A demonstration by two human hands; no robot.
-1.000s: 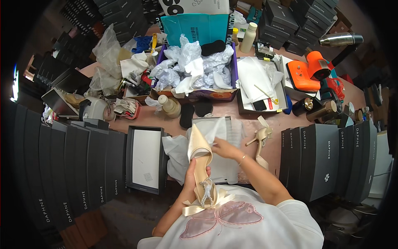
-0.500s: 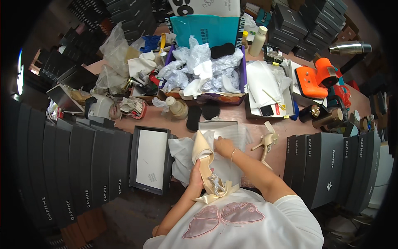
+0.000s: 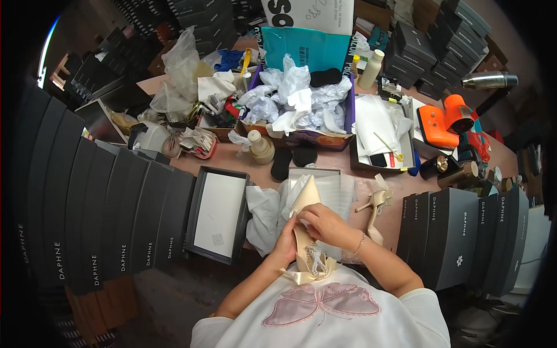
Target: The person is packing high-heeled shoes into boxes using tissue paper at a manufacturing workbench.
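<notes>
The bench (image 3: 333, 160) was crowded; just below centre, a cream shoe (image 3: 307, 198) was gripped by the left hand (image 3: 284, 242), right fingers (image 3: 314, 216) curled over it, hold unclear: scuffing was risked by hard pressing!

**Your head camera looks down over the table (image 3: 232, 161)**

You wear this wide fisheye, the left of a side-by-side pair, on your head, tilted forward and down. Your shirt (image 3: 322, 325) fills the bottom edge, close to the lens; your left hand (image 3: 285, 239) and right hand (image 3: 329, 226) sit below the middle, a little farther off. Box rows (image 3: 119, 211) curve along both sides, and distant stacks (image 3: 413, 53) show small near the top.
</notes>
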